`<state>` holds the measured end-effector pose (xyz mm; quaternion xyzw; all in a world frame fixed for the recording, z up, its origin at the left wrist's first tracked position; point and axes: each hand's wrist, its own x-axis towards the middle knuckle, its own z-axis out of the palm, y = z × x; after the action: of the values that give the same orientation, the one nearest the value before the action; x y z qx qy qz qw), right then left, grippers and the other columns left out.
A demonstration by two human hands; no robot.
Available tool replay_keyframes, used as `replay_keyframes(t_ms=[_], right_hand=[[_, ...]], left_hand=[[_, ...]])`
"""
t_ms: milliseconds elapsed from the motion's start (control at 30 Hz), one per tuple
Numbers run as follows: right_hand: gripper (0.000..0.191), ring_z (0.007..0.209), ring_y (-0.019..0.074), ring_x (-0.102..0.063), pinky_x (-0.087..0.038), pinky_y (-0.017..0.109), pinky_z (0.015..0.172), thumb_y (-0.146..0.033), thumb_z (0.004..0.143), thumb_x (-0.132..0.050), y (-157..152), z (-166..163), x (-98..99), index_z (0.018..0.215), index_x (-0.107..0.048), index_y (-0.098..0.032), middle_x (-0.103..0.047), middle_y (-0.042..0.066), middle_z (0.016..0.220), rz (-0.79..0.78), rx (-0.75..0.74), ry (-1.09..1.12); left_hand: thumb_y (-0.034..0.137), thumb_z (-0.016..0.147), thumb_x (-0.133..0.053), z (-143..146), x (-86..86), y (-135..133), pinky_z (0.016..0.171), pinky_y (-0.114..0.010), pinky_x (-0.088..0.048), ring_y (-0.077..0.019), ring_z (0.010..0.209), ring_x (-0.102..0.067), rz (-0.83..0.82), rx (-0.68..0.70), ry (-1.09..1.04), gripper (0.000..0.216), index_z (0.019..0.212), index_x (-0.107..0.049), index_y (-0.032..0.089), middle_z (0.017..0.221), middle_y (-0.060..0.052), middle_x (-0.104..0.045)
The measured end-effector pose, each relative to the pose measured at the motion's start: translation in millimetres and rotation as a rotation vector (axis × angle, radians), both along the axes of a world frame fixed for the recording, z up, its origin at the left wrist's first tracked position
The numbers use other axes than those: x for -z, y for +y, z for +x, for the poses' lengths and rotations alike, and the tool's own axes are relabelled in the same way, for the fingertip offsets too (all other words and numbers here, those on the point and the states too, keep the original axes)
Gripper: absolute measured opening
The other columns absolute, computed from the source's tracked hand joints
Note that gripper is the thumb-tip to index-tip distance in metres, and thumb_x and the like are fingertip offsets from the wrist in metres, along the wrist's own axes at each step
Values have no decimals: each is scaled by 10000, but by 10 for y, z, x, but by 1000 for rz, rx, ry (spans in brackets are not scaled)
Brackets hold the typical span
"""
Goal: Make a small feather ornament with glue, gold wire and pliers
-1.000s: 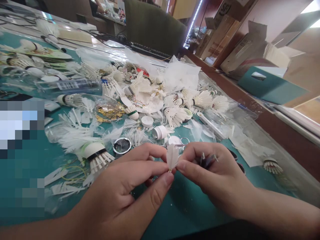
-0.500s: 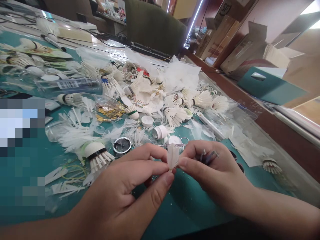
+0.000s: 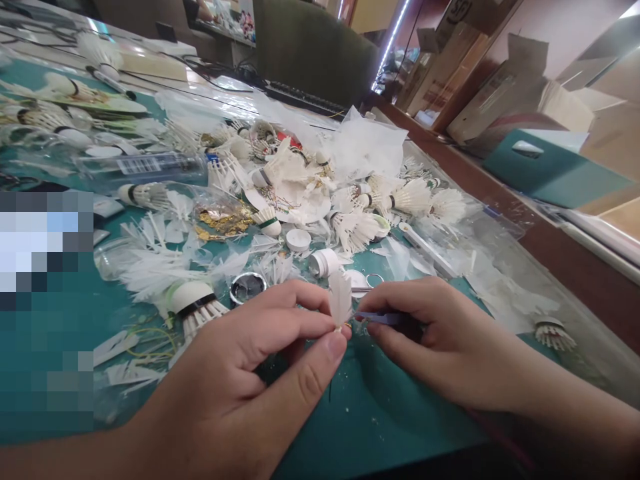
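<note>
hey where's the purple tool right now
In the head view, right of centre, the purple tool is in the right hand, its tip near the white feather in the left hand.

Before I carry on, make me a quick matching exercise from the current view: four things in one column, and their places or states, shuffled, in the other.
Things:
1. White feather
2. Purple tool, possibly tweezers
3. Silver-rimmed round pot
4. Green-banded shuttlecock

Places or states:
A. Dark inside
B. Lying just right of the gold pieces
C. Pinched in the left hand, vane pointing up
D. Held in the right hand

Right pairs: 1-C, 2-D, 3-A, 4-B
</note>
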<state>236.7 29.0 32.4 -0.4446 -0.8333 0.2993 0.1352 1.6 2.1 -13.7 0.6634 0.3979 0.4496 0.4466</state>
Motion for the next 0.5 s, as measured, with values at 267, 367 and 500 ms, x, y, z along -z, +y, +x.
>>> replay_keyframes(t_ms=[267,367,500], right_hand=[[205,835,126,-719,-527,240,731,-183,1104,-539,4,117,-80,1179,-729,-166,-774,29,976,339,-162,-28],[177,812,130,-699,-534,239,706,-134,1089,-554,-22,139,-78,1192,-695,-162,-756,43,978,446,-177,-9],[174,734,148,-690,-528,266,632,-118,1072,-560,-80,135,-55,1190,-669,-183,-755,39,932,582,-203,-65]], left_hand=[[438,1002,-744,43,-69,71,705,-262,-654,-239,877,-762,-69,-62,81,224,903,-887,297,849,-23,-771],[516,982,-750,82,-150,131,754,-302,-674,-272,922,-773,-47,-85,104,261,949,-891,299,833,-33,-776],[510,981,-755,78,-173,131,750,-297,-672,-262,899,-770,-55,-92,104,252,942,-892,302,817,-25,-771]])
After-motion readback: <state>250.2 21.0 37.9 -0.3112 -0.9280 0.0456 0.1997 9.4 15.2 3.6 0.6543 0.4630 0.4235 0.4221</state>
